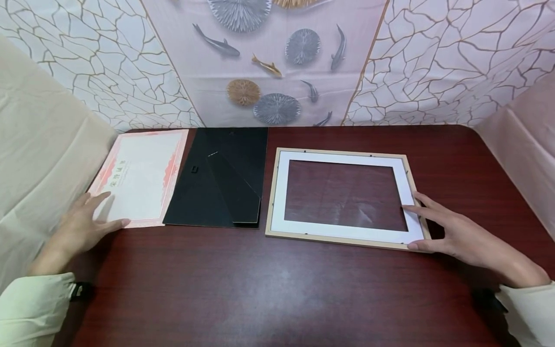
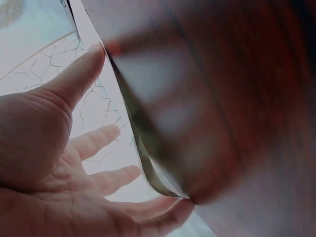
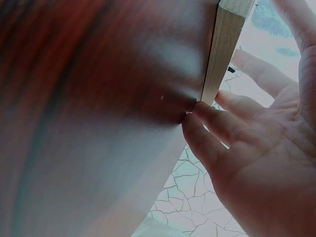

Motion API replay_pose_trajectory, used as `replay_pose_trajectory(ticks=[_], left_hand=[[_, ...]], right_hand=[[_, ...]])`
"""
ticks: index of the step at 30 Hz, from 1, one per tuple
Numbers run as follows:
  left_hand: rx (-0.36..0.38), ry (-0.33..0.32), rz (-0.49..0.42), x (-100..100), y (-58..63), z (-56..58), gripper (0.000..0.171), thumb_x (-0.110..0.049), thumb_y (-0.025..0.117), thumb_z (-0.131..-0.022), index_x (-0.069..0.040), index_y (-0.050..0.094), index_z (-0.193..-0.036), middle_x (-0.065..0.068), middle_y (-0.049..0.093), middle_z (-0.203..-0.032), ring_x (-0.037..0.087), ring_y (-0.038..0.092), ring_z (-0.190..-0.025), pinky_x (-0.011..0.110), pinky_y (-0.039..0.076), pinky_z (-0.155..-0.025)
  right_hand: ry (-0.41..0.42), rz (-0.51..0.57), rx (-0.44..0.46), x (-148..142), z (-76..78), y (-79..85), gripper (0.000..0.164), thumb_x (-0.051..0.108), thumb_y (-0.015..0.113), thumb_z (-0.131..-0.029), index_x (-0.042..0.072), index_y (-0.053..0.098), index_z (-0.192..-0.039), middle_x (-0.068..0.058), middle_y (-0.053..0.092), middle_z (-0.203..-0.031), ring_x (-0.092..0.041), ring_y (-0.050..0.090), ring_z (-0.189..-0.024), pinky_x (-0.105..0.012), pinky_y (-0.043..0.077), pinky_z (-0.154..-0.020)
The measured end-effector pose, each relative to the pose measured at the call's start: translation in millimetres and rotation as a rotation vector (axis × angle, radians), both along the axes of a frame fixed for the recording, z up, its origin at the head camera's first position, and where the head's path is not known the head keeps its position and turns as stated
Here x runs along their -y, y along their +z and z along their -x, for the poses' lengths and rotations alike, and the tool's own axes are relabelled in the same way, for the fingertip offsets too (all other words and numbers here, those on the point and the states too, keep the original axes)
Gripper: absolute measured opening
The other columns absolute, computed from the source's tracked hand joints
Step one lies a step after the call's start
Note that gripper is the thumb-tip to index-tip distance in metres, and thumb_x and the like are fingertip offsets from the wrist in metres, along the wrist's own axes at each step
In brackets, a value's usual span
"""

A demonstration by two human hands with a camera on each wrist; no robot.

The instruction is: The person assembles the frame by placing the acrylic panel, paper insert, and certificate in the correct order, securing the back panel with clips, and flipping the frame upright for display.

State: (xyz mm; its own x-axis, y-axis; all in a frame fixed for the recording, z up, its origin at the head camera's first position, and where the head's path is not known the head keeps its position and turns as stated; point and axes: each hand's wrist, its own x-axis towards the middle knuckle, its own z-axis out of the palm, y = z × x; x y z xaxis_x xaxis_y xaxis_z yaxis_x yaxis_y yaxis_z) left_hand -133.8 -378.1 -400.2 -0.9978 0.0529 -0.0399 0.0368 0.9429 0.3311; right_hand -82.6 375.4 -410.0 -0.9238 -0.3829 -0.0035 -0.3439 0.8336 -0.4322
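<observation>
At the far left lies a pink-bordered paper certificate (image 1: 145, 178) with printed characters. My left hand (image 1: 80, 231) touches its near left corner, thumb at the front edge and fingers spread along the left side. In the left wrist view, the edge of the certificate (image 2: 143, 153) bows slightly off the table between thumb and fingers. On the right lies a light wood picture frame (image 1: 338, 240), holding a white mat (image 1: 347, 230) around a see-through window. My right hand (image 1: 459, 236) rests with spread fingers on its right side, thumb by the near right corner.
Between certificate and frame lies a black backing board (image 1: 191, 197) with a folded stand leg (image 1: 236, 193), its left edge against the certificate. All rest on a dark red-brown table (image 1: 269, 284). Behind hangs a patterned cloth (image 1: 277, 58); pale cloth (image 1: 39, 144) borders the left side.
</observation>
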Motion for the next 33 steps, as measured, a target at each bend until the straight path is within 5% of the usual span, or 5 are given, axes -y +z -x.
replay_pose_trajectory(ticks=[8,14,19,26,33], left_hand=[[-0.016,0.098,-0.082,3.5,4.2,-2.6,0.086,-0.025,0.079,-0.087,0.016,0.035,-0.148,0.054,0.022,-0.149,0.067,0.025,-0.14,0.074,0.03,-0.105],[0.004,0.135,-0.146,9.9,5.9,-1.1,0.092,-0.015,0.078,-0.086,0.02,0.025,-0.153,0.053,0.031,-0.146,0.067,0.03,-0.133,0.074,0.028,-0.11],[0.046,0.187,-0.193,14.3,7.2,0.1,0.097,-0.013,0.074,-0.09,0.016,0.013,-0.159,0.051,0.025,-0.154,0.068,0.027,-0.138,0.075,0.024,-0.114],[0.019,0.231,-0.171,13.1,9.9,-2.8,0.082,-0.006,0.068,-0.09,0.01,0.025,-0.159,0.048,0.03,-0.153,0.065,0.033,-0.136,0.071,0.029,-0.111],[-0.097,0.161,-0.07,2.5,10.4,-9.7,0.057,0.0,0.061,-0.085,0.013,0.055,-0.14,0.044,0.045,-0.133,0.056,0.047,-0.11,0.049,0.038,-0.086]], right_hand=[[0.007,0.0,-0.015,-0.9,0.1,-1.9,0.083,0.026,0.092,-0.078,0.008,0.055,-0.15,-0.027,0.032,-0.167,-0.041,0.041,-0.143,0.007,0.007,-0.097],[0.002,0.004,-0.017,-1.3,-0.3,-1.7,0.081,0.027,0.092,-0.079,0.01,0.056,-0.15,-0.026,0.032,-0.167,0.002,0.024,-0.15,0.007,0.008,-0.097],[0.007,0.007,-0.009,-0.7,0.5,-1.5,0.082,0.025,0.092,-0.079,0.007,0.055,-0.15,-0.028,0.031,-0.167,-0.036,0.037,-0.147,0.007,0.007,-0.097],[0.002,0.004,-0.005,0.3,0.4,-0.6,0.082,0.025,0.092,-0.079,0.006,0.055,-0.15,-0.028,0.031,-0.167,-0.041,0.038,-0.146,0.007,0.007,-0.097],[-0.002,0.011,0.008,0.2,0.7,-0.6,0.083,0.025,0.091,-0.079,0.006,0.054,-0.151,-0.028,0.03,-0.167,-0.036,0.035,-0.149,0.007,0.007,-0.097]])
